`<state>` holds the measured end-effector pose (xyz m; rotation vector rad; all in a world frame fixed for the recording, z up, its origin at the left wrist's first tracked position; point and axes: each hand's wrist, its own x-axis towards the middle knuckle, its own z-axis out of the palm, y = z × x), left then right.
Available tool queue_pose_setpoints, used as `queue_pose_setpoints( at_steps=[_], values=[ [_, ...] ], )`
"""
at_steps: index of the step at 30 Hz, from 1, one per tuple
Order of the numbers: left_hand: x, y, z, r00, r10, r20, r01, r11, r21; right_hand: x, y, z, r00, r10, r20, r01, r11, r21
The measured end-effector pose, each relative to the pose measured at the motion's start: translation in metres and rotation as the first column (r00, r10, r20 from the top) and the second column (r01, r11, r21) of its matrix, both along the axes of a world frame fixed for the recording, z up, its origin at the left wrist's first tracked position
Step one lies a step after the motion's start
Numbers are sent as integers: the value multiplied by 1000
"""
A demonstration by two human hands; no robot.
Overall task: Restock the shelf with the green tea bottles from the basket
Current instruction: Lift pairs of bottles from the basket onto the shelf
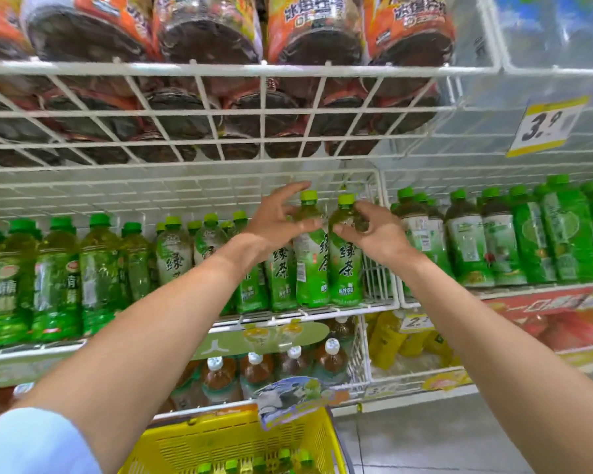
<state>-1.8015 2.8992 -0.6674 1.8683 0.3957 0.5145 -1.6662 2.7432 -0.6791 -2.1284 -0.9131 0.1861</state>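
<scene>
Your pale sleeve fills the bottom left corner. Just beyond it the yellow basket sits below the shelves, with the green caps of bottles showing inside. Both your arms reach up to the middle shelf. Your left hand curls round the neck of one tea bottle. Your right hand pinches the shoulder of its neighbour. Both stand upright at the shelf's front edge, side by side.

Person is wearing a light blue short sleeve, showing at the left upper arm; forearms, left hand and right hand are going bare.
</scene>
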Motion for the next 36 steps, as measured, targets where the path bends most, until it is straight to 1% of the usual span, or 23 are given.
queue_pose_setpoints(
  at_steps=[5,8,10,14,16,18,21,24,29,36],
  values=[
    [7,20,-23,996,-54,-65,55,998,13,17,16,-7,997,79,23,-74,986,-151],
    [15,31,-23,990,-73,-117,83,993,84,27,20,-8,992,120,41,-108,969,-222],
    [22,40,-22,979,-93,-184,119,983,137,32,23,-9,990,134,32,-121,959,-258],
    [40,54,-24,952,-52,-303,123,968,219,36,32,-10,992,124,30,-108,941,-320],
    [48,53,-27,943,-17,-333,111,958,265,38,37,-11,994,103,28,-89,944,-317],
    [54,51,-30,944,2,-329,105,945,309,45,43,-18,997,82,13,-74,947,-314],
    [60,50,-31,946,5,-323,132,906,402,48,49,-21,997,55,-48,-67,948,-311],
    [63,53,-32,933,17,-359,158,878,452,51,55,-28,997,34,-74,-55,952,-302],
    [68,61,-36,908,-4,-420,197,887,417,54,60,-41,998,23,-63,-38,967,-252],
    [68,66,-35,885,-11,-465,237,871,431,53,62,-40,998,-4,-63,-11,971,-237]
  ],
)
